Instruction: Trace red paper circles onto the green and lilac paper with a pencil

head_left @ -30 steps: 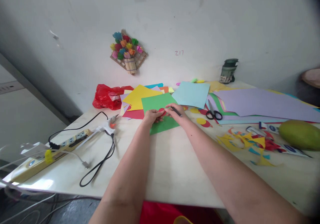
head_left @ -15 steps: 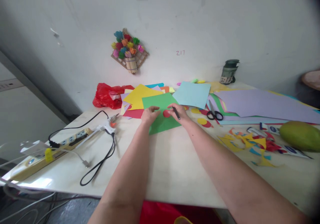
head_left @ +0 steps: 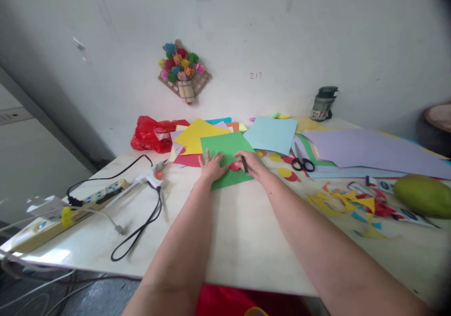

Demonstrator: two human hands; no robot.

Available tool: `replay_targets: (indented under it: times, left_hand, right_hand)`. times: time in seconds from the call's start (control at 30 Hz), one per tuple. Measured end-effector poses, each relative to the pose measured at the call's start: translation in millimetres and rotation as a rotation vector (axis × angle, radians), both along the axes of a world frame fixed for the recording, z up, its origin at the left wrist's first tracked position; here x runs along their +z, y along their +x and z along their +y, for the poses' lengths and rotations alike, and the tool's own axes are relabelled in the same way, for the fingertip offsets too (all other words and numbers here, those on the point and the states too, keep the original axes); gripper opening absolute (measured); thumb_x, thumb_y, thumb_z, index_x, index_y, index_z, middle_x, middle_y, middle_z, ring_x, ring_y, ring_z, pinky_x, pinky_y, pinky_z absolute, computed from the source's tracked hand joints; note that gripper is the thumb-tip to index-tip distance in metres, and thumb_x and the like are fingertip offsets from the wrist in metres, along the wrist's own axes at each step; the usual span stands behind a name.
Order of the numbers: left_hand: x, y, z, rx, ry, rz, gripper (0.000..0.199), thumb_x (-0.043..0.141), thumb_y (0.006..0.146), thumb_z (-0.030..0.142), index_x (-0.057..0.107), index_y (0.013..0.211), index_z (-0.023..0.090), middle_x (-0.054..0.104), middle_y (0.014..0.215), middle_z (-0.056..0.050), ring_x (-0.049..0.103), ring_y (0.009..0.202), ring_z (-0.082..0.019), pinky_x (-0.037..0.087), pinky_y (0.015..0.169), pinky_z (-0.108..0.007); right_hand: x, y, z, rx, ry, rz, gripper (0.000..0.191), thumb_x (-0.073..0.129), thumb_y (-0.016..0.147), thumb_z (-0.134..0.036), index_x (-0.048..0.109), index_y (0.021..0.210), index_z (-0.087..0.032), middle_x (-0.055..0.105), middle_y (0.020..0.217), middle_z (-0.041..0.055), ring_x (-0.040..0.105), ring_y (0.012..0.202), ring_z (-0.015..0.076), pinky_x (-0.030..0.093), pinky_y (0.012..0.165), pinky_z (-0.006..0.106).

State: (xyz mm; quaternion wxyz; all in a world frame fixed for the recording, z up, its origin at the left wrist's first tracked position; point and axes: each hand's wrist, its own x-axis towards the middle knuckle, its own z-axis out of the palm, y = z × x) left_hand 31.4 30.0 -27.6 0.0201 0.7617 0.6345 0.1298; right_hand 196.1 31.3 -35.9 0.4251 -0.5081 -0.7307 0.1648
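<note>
A sheet of green paper (head_left: 225, 143) lies on the table in front of me, with a small red paper circle (head_left: 234, 166) on it. My left hand (head_left: 212, 167) rests flat on the green sheet, fingers spread, its thumb reaching to the circle's left edge. In my right hand (head_left: 254, 162) is a dark pen (head_left: 244, 164), slanting across the fingers. The right fingertips are at the circle's right side. The pen's writing tip cannot be made out. Yellow and red paper circles (head_left: 285, 172) lie just right of the green sheet.
Black-handled scissors (head_left: 303, 164) lie right of the circles. Paper scraps (head_left: 327, 203), glue tubes (head_left: 412, 216) and a green mango (head_left: 424, 195) are farther right. On the left are a glue gun (head_left: 152, 178) with a looped cord and a power strip (head_left: 100, 196). Coloured sheets (head_left: 273, 133) lie behind.
My left hand has flattened onto the green sheet and its fingers have spread. The right hand has shifted slightly down, and the pen in it stands steeper.
</note>
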Motion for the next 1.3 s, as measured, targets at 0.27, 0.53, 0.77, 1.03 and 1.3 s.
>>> replay_targets:
  times: [0.27, 0.53, 0.77, 1.03, 1.3]
  left_hand:
    - [-3.7, -0.3, 4.7, -0.007, -0.023, 0.005, 0.057, 0.025, 0.076, 0.061, 0.035, 0.125, 0.035, 0.028, 0.136, 0.008, -0.001, 0.128, -0.025, -0.005, 0.098, -0.056]
    - [2.6, -2.0, 3.6, -0.045, -0.12, 0.002, 0.067, 0.032, 0.07, 0.065, 0.028, 0.129, 0.033, 0.023, 0.138, 0.006, -0.004, 0.128, -0.025, -0.009, 0.096, -0.056]
    - [9.5, -3.8, 0.2, -0.094, -0.183, -0.015, 0.069, 0.038, 0.068, 0.062, 0.027, 0.13, 0.032, 0.021, 0.139, 0.003, 0.0, 0.128, -0.027, -0.009, 0.095, -0.056]
    - [10.4, -2.3, -0.9, -0.087, -0.19, -0.011, 0.063, 0.041, 0.069, 0.056, 0.028, 0.128, 0.035, 0.021, 0.139, 0.005, 0.002, 0.128, -0.025, -0.009, 0.095, -0.055]
    - [9.9, -2.1, -0.6, -0.08, -0.184, -0.011, 0.059, 0.04, 0.072, 0.051, 0.029, 0.128, 0.034, 0.021, 0.139, 0.005, 0.003, 0.128, -0.024, -0.009, 0.096, -0.055]
  right_hand:
    - [-14.2, 1.3, 11.2, -0.009, 0.002, 0.025, 0.023, 0.056, 0.06, -0.017, 0.06, 0.083, -0.019, 0.059, 0.063, -0.0014, 0.054, 0.057, 0.0111, 0.04, 0.052, 0.02]
    - [-15.1, 2.8, 12.0, 0.034, -0.007, 0.027, 0.026, 0.058, 0.058, -0.016, 0.059, 0.084, -0.02, 0.058, 0.064, -0.0029, 0.053, 0.056, 0.0094, 0.04, 0.052, 0.019]
    - [-6.6, 1.0, 4.7, 0.011, -0.042, 0.06, 0.026, 0.06, 0.058, -0.013, 0.06, 0.083, -0.019, 0.062, 0.072, -0.0004, 0.056, 0.063, 0.0113, 0.044, 0.06, 0.022]
    - [5.1, -1.7, -4.6, 0.042, -0.114, 0.16, 0.025, 0.056, 0.056, -0.008, 0.06, 0.079, -0.016, 0.06, 0.066, 0.0008, 0.056, 0.061, 0.0112, 0.044, 0.057, 0.021]
    - [17.0, -4.1, -13.9, 0.053, -0.18, 0.31, 0.016, 0.05, 0.059, -0.012, 0.059, 0.072, -0.013, 0.057, 0.057, 0.001, 0.051, 0.052, 0.0097, 0.043, 0.05, 0.02]
